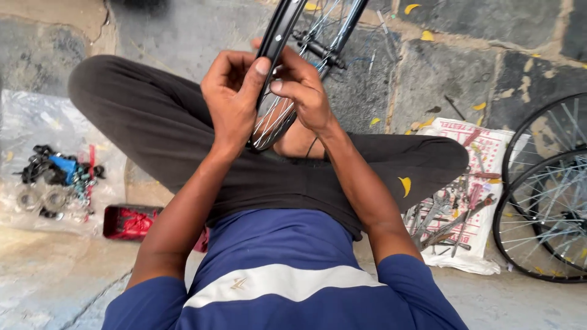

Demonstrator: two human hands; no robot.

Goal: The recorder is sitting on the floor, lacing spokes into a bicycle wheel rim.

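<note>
Both the left hand (231,101) and right hand (304,91) clamp the black wheel rim (273,46) between them; a slackened grip could let it twist against the spokes (272,119) under the fingers

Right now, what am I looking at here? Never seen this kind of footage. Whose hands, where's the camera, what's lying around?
There is one picture, taken by a camera worn on a person's head and looking down, so you see their own blue shirt, arms and crossed legs. No machine is involved, only two bare hands. The left hand and the right hand both grip the black rim of a bicycle wheel, held upright over the lap, spokes and hub visible. On the stone floor to the person's left lies a clear plastic sheet with small black and metal parts, and beside it a red box. To the right, a printed cloth holds hand tools, and two more spoked wheels lie at the edge.
</note>
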